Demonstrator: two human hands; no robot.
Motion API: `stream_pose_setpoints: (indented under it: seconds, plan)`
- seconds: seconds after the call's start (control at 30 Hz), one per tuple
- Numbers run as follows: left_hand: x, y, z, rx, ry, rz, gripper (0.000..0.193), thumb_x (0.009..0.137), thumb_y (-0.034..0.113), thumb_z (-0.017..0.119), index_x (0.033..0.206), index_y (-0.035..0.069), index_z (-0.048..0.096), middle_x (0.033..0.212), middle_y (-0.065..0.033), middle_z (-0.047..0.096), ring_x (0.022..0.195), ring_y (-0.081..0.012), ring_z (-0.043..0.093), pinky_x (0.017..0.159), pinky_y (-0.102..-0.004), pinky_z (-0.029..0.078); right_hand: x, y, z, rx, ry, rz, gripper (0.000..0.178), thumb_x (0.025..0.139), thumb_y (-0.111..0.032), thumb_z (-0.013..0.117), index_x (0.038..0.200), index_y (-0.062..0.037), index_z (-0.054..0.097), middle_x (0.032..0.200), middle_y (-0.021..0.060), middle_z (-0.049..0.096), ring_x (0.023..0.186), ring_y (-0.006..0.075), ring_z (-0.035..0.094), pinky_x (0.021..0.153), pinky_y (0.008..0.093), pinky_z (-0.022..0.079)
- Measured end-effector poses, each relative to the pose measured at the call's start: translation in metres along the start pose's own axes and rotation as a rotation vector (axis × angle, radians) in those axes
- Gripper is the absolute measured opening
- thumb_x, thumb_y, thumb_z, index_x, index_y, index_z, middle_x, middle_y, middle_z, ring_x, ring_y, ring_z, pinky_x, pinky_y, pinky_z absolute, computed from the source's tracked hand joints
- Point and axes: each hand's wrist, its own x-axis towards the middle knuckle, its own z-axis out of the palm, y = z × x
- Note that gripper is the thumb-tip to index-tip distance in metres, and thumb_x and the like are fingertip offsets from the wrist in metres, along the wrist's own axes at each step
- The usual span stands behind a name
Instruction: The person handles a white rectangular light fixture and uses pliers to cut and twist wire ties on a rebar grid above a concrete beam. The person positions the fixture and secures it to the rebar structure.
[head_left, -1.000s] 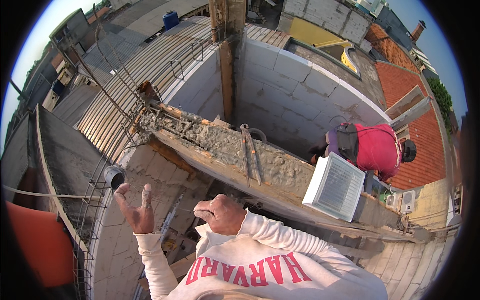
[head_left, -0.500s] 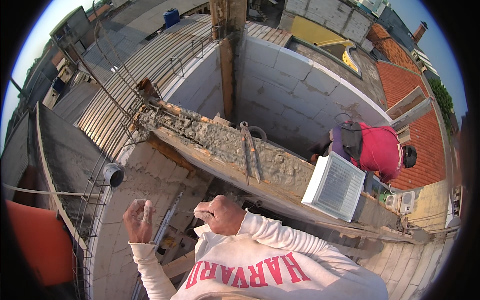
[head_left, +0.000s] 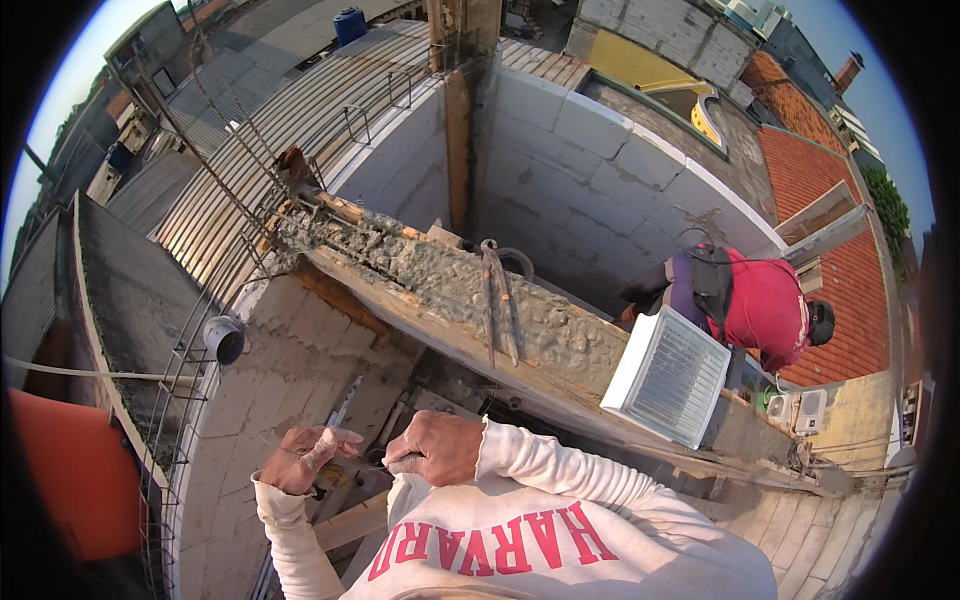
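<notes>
Both of my hands are close together low in front of my chest, dusty with pale powder. My left hand [head_left: 308, 458] has its thumb and forefinger reaching toward the other hand, the remaining fingers curled. A faint thin line seems to run between the hands, too fine to name. My right hand [head_left: 435, 447] is closed in a pinch, knuckles up; whatever it grips is hidden. Beyond them, a pair of long-handled pincers [head_left: 497, 300] lies across the rough concrete beam [head_left: 440, 275]. A white-framed block with a ribbed clear face [head_left: 672, 372] rests tilted on the beam to the right.
A person in a red shirt [head_left: 765, 305] bends over beyond the beam at right. Bare steel rods [head_left: 215, 165] rise at left, above a grey pipe end [head_left: 224, 340] and a rebar cage [head_left: 172, 440]. White block walls [head_left: 570, 150] enclose a deep space beyond the beam.
My left hand has turned and moved down and right toward my right hand, its fingers now pointing sideways. My right hand has dropped slightly. The pincers and the white-framed block stay put.
</notes>
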Motion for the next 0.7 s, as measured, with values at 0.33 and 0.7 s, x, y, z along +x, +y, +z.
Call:
stream_pose_setpoints:
  seconds: [0.33, 0.7]
  plan:
    - [-0.001, 0.003, 0.04, 0.145, 0.052, -0.141, 0.048, 0.097, 0.043, 0.069, 0.075, 0.0, 0.074, 0.063, -0.0029, 0.061, 0.061, -0.0144, 0.051, 0.058, -0.0314, 0.04, -0.003, 0.024, 0.009, -0.011, -0.015, 0.067, 0.024, 0.099, -0.021, 0.063, 0.108, -0.0002, 0.073, 0.076, 0.0176, 0.07, 0.07, 0.0336, 0.066, 0.069, 0.0419, 0.05]
    - [-0.028, -0.02, 0.01, 0.053, 0.369, 0.028, 0.049, 0.1, 0.039, 0.066, 0.07, 0.002, 0.065, 0.059, 0.0, 0.051, 0.057, -0.0102, 0.04, 0.055, -0.0304, 0.032, 0.001, 0.038, -0.064, 0.671, -0.164, 0.428, 0.043, 0.103, -0.03, 0.062, 0.109, 0.0113, 0.07, 0.074, 0.009, 0.072, 0.048, 0.0084, 0.051, 0.048, 0.0221, 0.046]
